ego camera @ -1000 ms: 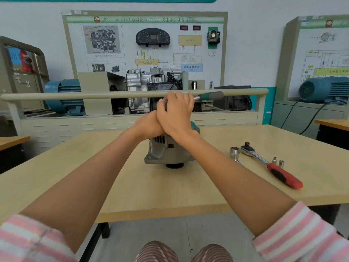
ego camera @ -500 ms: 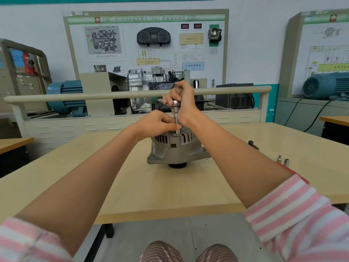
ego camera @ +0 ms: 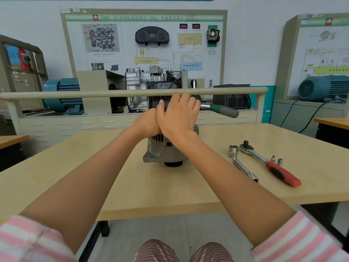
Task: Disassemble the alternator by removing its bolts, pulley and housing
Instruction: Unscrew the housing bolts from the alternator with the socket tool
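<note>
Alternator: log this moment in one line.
alternator: upright on table | hands: right over green-handled ratchet, left behind it | red ratchet: idle

Both hands sit stacked over the alternator [ego camera: 166, 152] at mid-tabletop [ego camera: 94, 178], so its top is blocked from above and from the near side by the two forearms. A green-handled wrench [ego camera: 222, 110] juts right from under the right hand [ego camera: 177, 118], crossing the space there. Behind, a rail [ego camera: 75, 94] runs the tabletop's width just past the fingers [ego camera: 186, 99], closing the far side. On the right lie a socket bar [ego camera: 243, 167], a red ratchet [ego camera: 272, 165] and two small sockets [ego camera: 276, 160]. Bare tabletop lies left of the alternator and along the near edge.
</note>
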A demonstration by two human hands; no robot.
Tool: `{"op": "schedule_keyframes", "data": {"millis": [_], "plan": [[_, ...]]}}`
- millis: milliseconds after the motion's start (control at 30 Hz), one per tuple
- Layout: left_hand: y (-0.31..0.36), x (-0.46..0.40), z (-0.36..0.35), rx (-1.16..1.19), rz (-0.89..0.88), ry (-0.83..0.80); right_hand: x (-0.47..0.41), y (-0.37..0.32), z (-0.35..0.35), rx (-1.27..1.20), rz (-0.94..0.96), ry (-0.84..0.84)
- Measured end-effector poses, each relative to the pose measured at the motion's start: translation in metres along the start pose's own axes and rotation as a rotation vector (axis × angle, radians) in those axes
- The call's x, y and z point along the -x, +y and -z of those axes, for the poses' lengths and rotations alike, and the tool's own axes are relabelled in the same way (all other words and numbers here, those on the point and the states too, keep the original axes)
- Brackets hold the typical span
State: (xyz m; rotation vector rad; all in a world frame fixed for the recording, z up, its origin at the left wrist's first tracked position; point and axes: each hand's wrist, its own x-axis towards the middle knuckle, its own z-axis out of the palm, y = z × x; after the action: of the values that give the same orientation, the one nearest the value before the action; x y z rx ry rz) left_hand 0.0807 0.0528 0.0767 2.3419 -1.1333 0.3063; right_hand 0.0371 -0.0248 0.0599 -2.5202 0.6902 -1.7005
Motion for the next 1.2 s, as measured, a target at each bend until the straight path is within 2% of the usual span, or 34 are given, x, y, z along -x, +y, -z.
{"op": "schedule_keyframes", "data": {"millis": [133, 300, 533, 700, 800, 900, 1000, 1067, 1133, 1200], "plan": [[0.000, 0.001, -0.002, 0.027, 0.009, 0.006, -0.005, 0.005, 0.000, -0.204, 0.014, -0.036], [-0.001, 0.002, -0.003, 0.133, -0.008, -0.007, -0.018, 0.006, 0.006, -0.813, -0.010, -0.186], [-0.003, 0.006, 0.002, 0.246, -0.037, -0.093, -0.041, 0.002, 0.007, -1.551, -0.455, -0.424], [-0.003, 0.005, 0.001, 0.268, -0.018, -0.088, -0.047, 0.003, 0.003, -1.726, -0.572, -0.519], [-0.004, 0.005, -0.001, 0.274, -0.020, -0.056, -0.045, 0.000, 0.003, -1.665, -0.569, -0.476], [-0.003, 0.003, -0.003, 0.211, -0.022, -0.013, -0.037, -0.004, 0.003, -1.463, -0.497, -0.312], [-0.004, 0.002, -0.004, 0.162, -0.002, 0.028, -0.023, -0.007, 0.003, -1.032, -0.199, -0.132], [-0.005, 0.000, -0.005, 0.059, -0.022, 0.044, -0.012, -0.008, -0.001, -0.576, 0.007, -0.007], [-0.004, -0.001, -0.005, -0.022, -0.030, 0.048, -0.003, -0.009, -0.004, -0.242, -0.005, 0.082], [-0.003, -0.002, -0.005, -0.062, -0.021, 0.031, -0.001, -0.007, -0.003, -0.202, -0.037, 0.106]]}}
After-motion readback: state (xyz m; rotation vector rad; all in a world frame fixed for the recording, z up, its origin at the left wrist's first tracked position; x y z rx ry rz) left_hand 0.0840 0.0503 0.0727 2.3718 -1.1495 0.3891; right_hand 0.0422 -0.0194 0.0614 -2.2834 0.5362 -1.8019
